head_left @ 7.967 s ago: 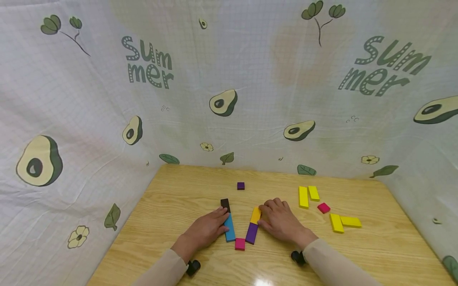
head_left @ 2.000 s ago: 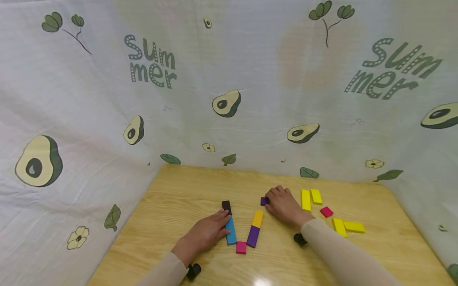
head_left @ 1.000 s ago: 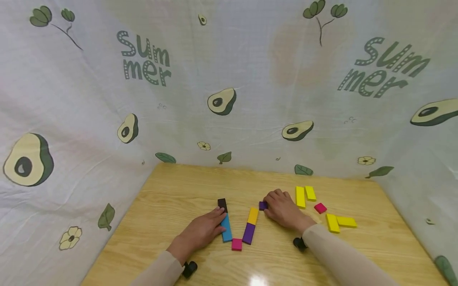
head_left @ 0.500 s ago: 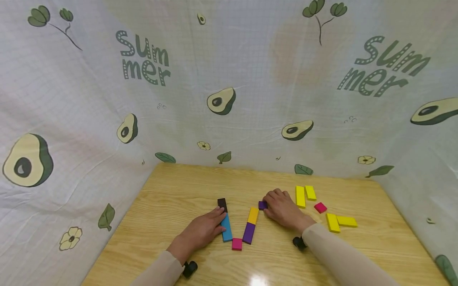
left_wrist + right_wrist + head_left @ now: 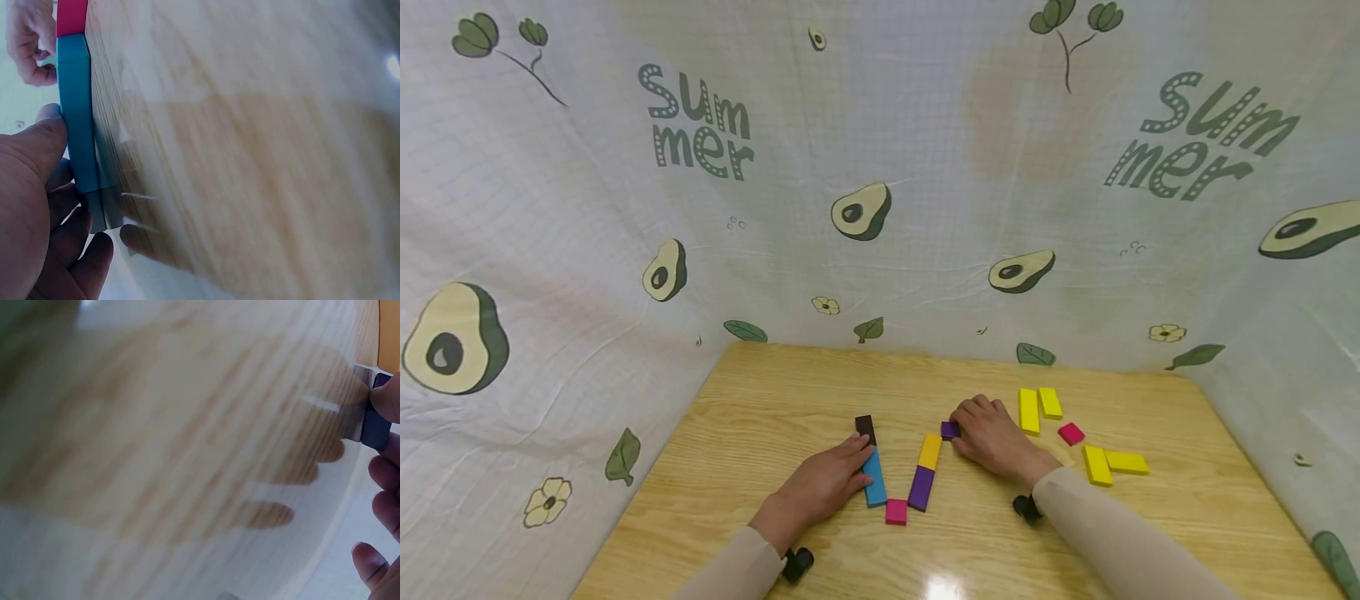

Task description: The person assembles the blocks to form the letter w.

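Observation:
My left hand rests at the left side of a blue block, its fingers reaching the black block at the blue one's far end. In the left wrist view the thumb touches the blue block's side. My right hand pinches a small purple block between thumb and finger; the right wrist view shows this small block at the frame's edge. An orange block lies just nearer than it, end to end with a longer purple block. A pink square block sits between the two rows' near ends.
On the right of the wooden table lie several yellow blocks and a pink block. A printed cloth hangs around the back and sides. Black wrist cameras are strapped under both wrists.
From beside the orange block, my right hand has gone to the small purple block and brought it right and nearer, close to the orange block's far end. The left hand stays put.

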Motion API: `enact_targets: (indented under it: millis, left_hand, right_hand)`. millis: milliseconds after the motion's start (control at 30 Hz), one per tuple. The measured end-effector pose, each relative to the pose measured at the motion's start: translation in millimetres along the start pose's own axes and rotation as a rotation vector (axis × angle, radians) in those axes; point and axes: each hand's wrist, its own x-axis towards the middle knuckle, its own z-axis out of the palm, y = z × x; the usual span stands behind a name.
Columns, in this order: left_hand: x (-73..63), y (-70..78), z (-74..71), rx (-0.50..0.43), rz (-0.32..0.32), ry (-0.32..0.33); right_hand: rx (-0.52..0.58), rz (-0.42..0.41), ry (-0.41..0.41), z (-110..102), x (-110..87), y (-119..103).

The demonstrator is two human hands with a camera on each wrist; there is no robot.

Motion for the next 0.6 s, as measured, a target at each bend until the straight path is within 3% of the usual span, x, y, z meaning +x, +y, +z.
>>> enact_targets:
  millis: [600]
  left_hand:
    - [-0.1, 3.1, -2.2, -0.014, -0.014, -0.007]
  right_hand:
    - [0.015, 0.008, -0.023, -1.4, 0.0, 1.0]
